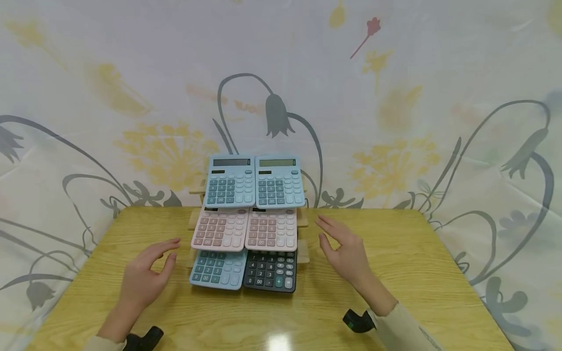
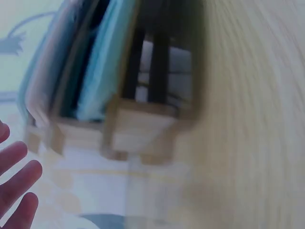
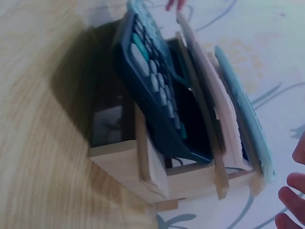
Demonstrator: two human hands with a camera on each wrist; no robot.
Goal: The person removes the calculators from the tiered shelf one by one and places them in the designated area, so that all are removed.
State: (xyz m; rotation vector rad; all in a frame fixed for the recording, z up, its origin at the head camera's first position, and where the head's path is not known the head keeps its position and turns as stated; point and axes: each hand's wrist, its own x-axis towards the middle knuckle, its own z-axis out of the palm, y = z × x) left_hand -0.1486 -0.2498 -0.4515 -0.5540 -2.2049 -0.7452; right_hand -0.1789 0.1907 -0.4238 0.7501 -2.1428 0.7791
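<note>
Flowered cloth [image 1: 175, 58] hung behind the table [image 1: 421, 258]. Room lay between its left edge and my left hand [image 1: 142, 275], thumb and fingers loosely apart. Between both hands, the rack [image 1: 303, 252] bore six calculators [image 1: 231, 181], two per row: three blue, two pink, one black. My right hand [image 1: 345, 249], equally loose, had room to the right edge.

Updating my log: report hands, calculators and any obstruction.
Left hand, right hand: empty, either side of wooden rack. Calculators: six, racked in three tiers, two apiece. Nothing visible between hands and calculators.
</note>
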